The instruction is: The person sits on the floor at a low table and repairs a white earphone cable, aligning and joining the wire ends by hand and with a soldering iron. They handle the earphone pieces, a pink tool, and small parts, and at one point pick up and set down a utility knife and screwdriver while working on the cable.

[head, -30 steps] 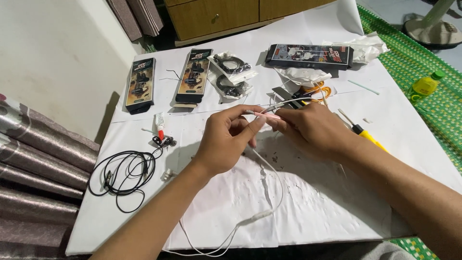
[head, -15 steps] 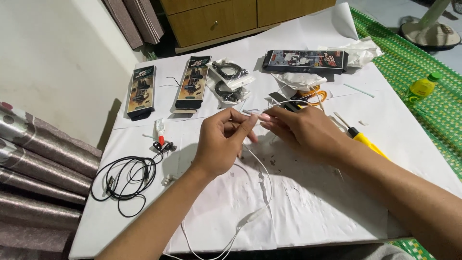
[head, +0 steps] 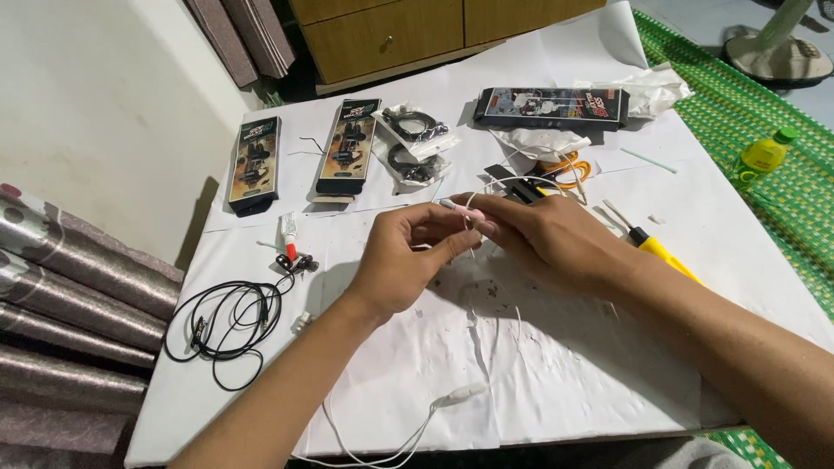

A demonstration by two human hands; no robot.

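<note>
White earphone cable (head: pixel 473 334): thin, held up at the middle of the worktop (head: pixel 738 252) between both hands; one strand arched from the fingertips toward 1 o'clock, the rest trailed toward 6 o'clock past an inline white piece (head: pixel 460 394) and off the near edge.

Left hand (head: pixel 407 260): came in from 7 o'clock, fingers curled, thumb and forefinger pinched on the cable.

Right hand (head: pixel 543 236): came in from 4 o'clock, fingertips pinched on the same cable, touching the left fingertips. What exactly sat between the fingertips was too small to tell.

Worktop: covered in white paper, dark specks scattered just below the hands.

Black earphones (head: pixel 228 321): loosely coiled at 9 o'clock, earbuds near a small red-and-white tube (head: pixel 289 235).

Two upright dark retail boxes (head: pixel 254 163): at 11 o'clock, side by side, apart from each other.

Clear bags with coiled black cable (head: pixel 410 146): at 12 o'clock, just beside the second box.

Long dark box (head: pixel 552 107): at 1 o'clock, lying flat, crumpled white wrapping beside it.

Orange-handled scissors (head: pixel 565 170): at 1 o'clock, partly under wrapping.

Yellow-handled screwdriver (head: pixel 658 250): at 3 o'clock, partly hidden by the right forearm.

Small yellow bottle with green cap (head: pixel 762 157): off the worktop at 2 o'clock, on a green woven mat (head: pixel 782 217).
</note>
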